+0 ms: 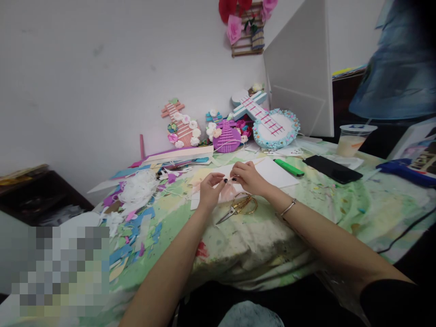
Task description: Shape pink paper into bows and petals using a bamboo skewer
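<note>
My left hand (211,190) and my right hand (251,178) are close together over white sheets (281,173) on the table. The fingers of both are pinched, thumb to fingertips. Whatever lies between them is too small and pale to make out. Just below the hands, a translucent peach-coloured piece (227,193) lies on the paper. Nearest to me are scissors with gold handles (245,204), their blades pointing left toward my left wrist. A green box cutter (289,167) rests at the paper's right edge, beyond my right hand.
Paper scraps (145,231) and a heap of white string (139,187) cover the table's left side. Decorated paper instruments (227,136) lean on the back wall. At right are a black phone (332,168), a drink cup (356,141) and a blue glue gun (405,171).
</note>
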The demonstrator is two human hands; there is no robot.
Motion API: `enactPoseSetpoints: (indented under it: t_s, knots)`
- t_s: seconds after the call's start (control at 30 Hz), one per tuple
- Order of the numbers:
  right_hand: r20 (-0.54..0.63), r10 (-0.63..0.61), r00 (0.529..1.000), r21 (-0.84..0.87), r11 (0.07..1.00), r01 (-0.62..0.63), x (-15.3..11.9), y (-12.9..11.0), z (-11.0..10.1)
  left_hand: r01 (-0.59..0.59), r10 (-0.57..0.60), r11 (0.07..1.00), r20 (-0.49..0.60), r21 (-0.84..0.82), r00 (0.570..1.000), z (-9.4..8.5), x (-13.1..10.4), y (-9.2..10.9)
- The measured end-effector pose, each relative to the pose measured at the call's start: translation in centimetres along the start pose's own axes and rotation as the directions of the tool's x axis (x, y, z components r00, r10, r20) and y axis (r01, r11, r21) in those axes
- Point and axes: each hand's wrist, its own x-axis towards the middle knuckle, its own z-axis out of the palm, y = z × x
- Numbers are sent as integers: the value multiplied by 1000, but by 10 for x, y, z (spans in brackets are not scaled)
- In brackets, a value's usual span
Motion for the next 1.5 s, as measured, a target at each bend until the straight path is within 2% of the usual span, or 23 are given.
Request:
enactPoseSetpoints:
  t_s: [0.4,1.07,1.2,1.4,1.5]
  knots:
    - [-57,21,998,23,1000,-19,-1,1,5,-1,3,1000,-54,25,999,-2,0,1]
    - [-90,125,988,134,985,-112,-5,-3,12,34,-34,999,15,-1,999,-1,-3,5]
    - [-111,175,978,185,971,-153,-7,-7,16,-13,10,997,30,79,1000,-4,-4,9]
    - [-102,163,981,179,974,-143,-5,-5,20,-65,66,951,6,303,998,-8,-7,13]
    - [-85,144,986,157,979,-129,-4,-1,20,-49,53,952,-5,302,999,-7,-6,14]
